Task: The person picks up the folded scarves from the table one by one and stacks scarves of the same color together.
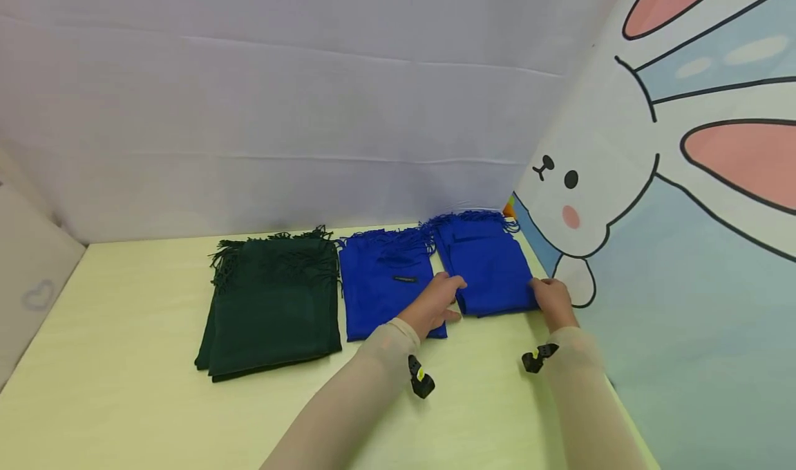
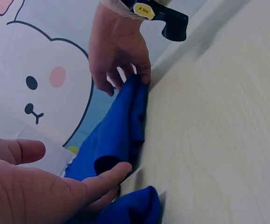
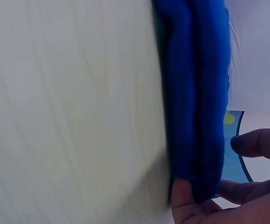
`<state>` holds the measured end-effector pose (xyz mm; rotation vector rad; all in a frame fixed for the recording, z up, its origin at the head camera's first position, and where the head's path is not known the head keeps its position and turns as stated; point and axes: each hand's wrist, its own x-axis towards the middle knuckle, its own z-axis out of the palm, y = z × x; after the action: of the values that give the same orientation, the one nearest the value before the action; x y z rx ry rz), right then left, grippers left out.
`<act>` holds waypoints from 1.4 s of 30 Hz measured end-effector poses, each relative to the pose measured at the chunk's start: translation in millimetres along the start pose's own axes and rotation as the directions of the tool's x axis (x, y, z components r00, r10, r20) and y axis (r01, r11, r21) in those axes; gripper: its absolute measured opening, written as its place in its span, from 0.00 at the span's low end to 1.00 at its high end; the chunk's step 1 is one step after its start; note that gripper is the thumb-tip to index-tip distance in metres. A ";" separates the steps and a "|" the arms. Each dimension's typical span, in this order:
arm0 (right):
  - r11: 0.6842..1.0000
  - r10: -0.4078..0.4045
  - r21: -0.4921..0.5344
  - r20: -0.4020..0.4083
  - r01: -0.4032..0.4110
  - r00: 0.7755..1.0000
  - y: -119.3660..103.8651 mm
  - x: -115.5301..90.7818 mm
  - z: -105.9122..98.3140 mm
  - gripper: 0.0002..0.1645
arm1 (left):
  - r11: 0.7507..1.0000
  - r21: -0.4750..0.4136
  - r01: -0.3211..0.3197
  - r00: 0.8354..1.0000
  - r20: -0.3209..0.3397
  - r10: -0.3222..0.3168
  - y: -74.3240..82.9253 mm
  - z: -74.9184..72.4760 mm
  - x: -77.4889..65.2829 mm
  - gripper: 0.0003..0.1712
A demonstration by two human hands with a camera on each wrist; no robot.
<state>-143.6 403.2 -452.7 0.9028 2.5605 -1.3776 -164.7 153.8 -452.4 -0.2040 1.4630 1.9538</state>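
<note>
A folded blue scarf [image 1: 488, 266] with fringe at its far end lies at the right of the table. My right hand [image 1: 553, 298] holds its near right corner; in the right wrist view one finger [image 3: 182, 193] lies against the front of the folded layers, others behind. My left hand [image 1: 438, 303] is at the near left corner, its fingers extended, a fingertip right at the folded edge in the left wrist view. Under the left hand lies a second folded blue scarf [image 1: 367, 304] with a small dark label. Left of that is a dark green folded scarf [image 1: 273, 311], also fringed.
The pale wood-grain table [image 1: 124, 359] runs along a white cloth wall [image 1: 280, 110] at the back. A panel with a cartoon rabbit [image 1: 597, 159] stands close beside the right hand. Another white panel [image 1: 27, 276] borders the left.
</note>
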 end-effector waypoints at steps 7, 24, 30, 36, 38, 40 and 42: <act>0.997 0.005 0.076 -0.041 -0.002 0.999 0.4 2.0 14.0 0.32 | 0.986 -0.144 0.079 0.997 -0.008 -0.081 -4.8 1.7 6.0 0.44; 0.659 0.105 0.706 0.255 -0.259 0.961 -24.0 9.0 3.1 0.26 | 0.993 0.116 0.021 0.999 -0.034 -0.017 -12.9 6.9 15.4 0.22; 0.319 0.121 0.857 0.386 -0.405 0.914 -32.5 9.1 -4.9 0.14 | 0.967 0.253 0.030 0.999 -0.051 -0.017 -13.0 12.6 17.7 0.20; -0.004 0.130 0.877 0.476 -0.480 0.870 -30.0 12.2 -4.2 0.28 | 0.990 0.142 0.026 1.000 -0.020 -0.024 -14.5 15.7 16.6 0.29; -0.101 0.099 0.865 0.501 -0.492 0.860 -29.1 11.6 -4.2 0.30 | 0.994 -0.096 0.058 0.998 0.019 -0.057 -13.5 16.9 17.7 0.39; -0.177 0.058 0.847 0.517 -0.501 0.854 -30.3 10.4 -3.7 0.33 | 0.913 -0.391 0.114 0.993 0.075 -0.092 -12.1 17.2 20.2 0.52; -0.203 0.023 0.835 0.526 -0.511 0.850 -33.6 8.6 -2.0 0.37 | 0.766 -0.614 0.192 0.981 0.144 -0.131 -11.0 15.2 24.8 0.54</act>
<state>-168.5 394.7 -430.0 0.9969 0.3147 -2.8648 -172.8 179.4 -468.1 -0.5088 0.6533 2.2053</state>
